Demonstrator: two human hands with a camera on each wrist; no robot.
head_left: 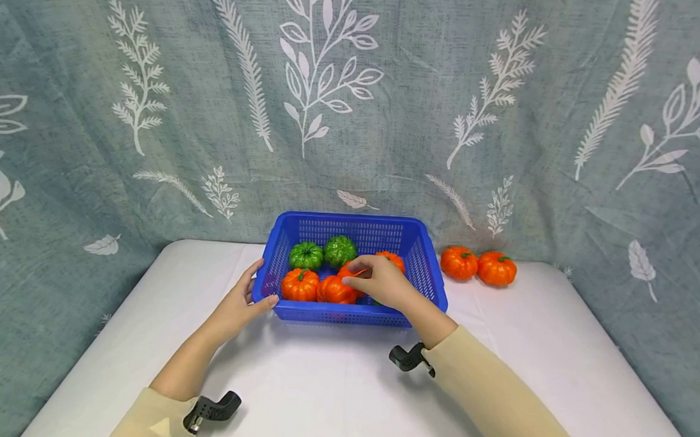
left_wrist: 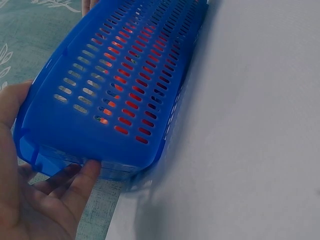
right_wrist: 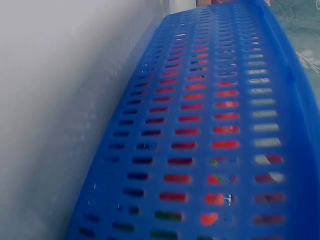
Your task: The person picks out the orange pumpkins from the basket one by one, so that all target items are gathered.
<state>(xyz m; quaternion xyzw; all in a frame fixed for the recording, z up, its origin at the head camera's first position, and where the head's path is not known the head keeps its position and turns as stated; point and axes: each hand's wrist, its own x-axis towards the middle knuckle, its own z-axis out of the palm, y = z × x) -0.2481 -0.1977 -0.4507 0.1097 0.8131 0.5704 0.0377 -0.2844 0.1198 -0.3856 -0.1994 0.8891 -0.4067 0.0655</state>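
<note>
A blue plastic basket [head_left: 341,313] with slotted walls stands on the white table. Inside it are green pumpkins [head_left: 305,256] and orange pumpkins [head_left: 299,285], all ribbed and small. My left hand [head_left: 239,305] grips the basket's near left corner, thumb at the front and fingers along the left side. The left wrist view shows that hand [left_wrist: 55,200] at the basket's end. Over the basket, my right hand [head_left: 382,284] reaches down among the orange pumpkins with bent fingers. Orange shows between its thumb and fingers; whether it holds a pumpkin is unclear. The right wrist view shows only the basket wall [right_wrist: 200,125].
Two more orange pumpkins [head_left: 496,269] lie side by side on the table [head_left: 321,385], right of the basket. Behind the table hangs a grey-green curtain [head_left: 411,118] with white leaf prints. Black wrist cameras [head_left: 405,358] stick out beside both sleeves.
</note>
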